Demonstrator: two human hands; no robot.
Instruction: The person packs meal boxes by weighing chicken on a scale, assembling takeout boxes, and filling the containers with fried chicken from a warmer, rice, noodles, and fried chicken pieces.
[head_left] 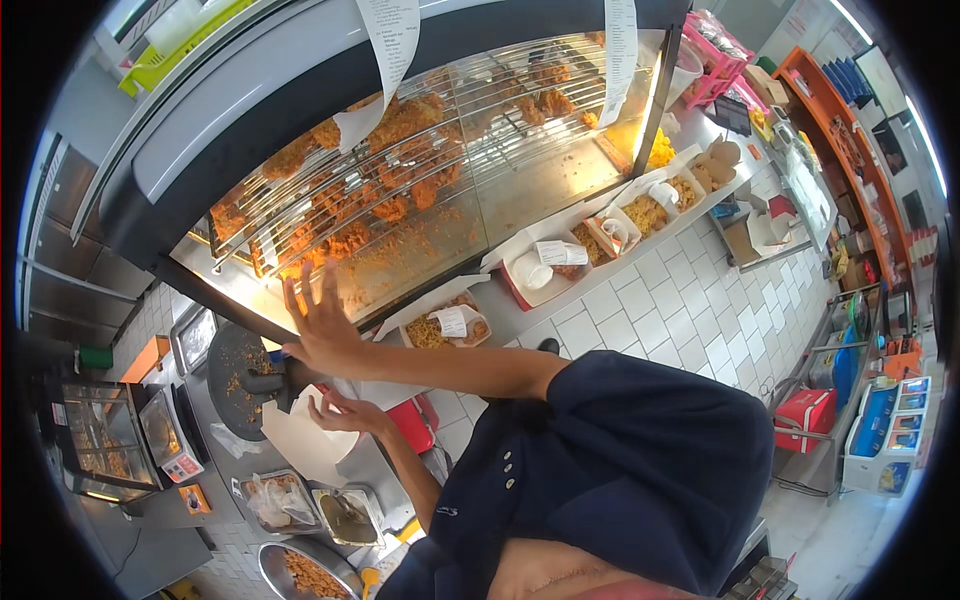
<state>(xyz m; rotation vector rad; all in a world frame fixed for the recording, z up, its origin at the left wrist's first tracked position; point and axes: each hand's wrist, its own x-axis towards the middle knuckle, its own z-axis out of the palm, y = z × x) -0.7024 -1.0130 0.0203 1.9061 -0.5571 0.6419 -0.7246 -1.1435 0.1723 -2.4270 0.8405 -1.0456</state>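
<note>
My right hand (325, 325) reaches across to the lower edge of the heated display case (480, 210), fingers spread and nothing visible in them. Behind its fingertips, inside the case, pieces of fried chicken (345, 240) lie on and below wire racks. Closer to my body, my left hand (345, 410) is closed on an open white cardboard food box (300, 440). The box is tilted, and its inside cannot be made out. Just beyond it sits a dark round pan (235, 380) with orange crumbs and a dark handle.
Filled food boxes (445, 325) with rice stand along the counter in front of the case, several with paper slips. Metal trays (350, 515) and a steel bowl (305, 575) of small orange-brown pieces are at the lower left. Receipts (390, 45) hang over the case. Orange shelving (840, 130) stands right.
</note>
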